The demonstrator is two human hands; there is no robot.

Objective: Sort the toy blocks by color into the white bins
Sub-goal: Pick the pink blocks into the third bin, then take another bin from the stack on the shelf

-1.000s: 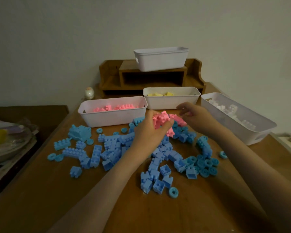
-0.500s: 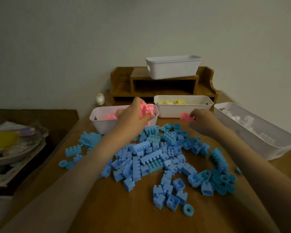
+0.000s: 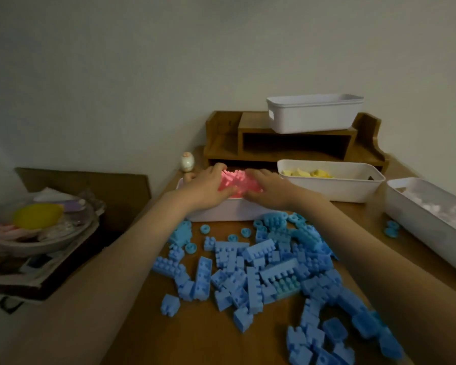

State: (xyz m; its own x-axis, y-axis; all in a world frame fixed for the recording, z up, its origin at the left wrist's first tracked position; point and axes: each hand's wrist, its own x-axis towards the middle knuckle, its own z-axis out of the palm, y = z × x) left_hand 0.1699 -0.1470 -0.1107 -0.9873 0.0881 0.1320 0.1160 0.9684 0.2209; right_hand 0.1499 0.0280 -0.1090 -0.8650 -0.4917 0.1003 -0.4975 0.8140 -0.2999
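Both hands are over the white bin (image 3: 229,212) at the back left of the table, which holds pink blocks (image 3: 239,181). My left hand (image 3: 207,189) curls its fingers over a clump of those pink blocks from the left. My right hand (image 3: 270,191) lies palm down against the blocks from the right, fingers stretched out. A large pile of blue blocks (image 3: 261,272) is spread on the wooden table (image 3: 142,325) in front of the bin, between my forearms.
A bin with yellow blocks (image 3: 353,192) stands right of the pink one, and a bin with white blocks (image 3: 421,225) is at the far right. Another white bin (image 3: 313,117) sits on a wooden shelf (image 3: 221,143). A small egg figure (image 3: 187,162) stands behind; a cluttered dish (image 3: 37,222) lies left.
Both hands moved from the block pile back and left to the pink bin, carrying pink blocks. The view turned left, so the bins now sit further right.
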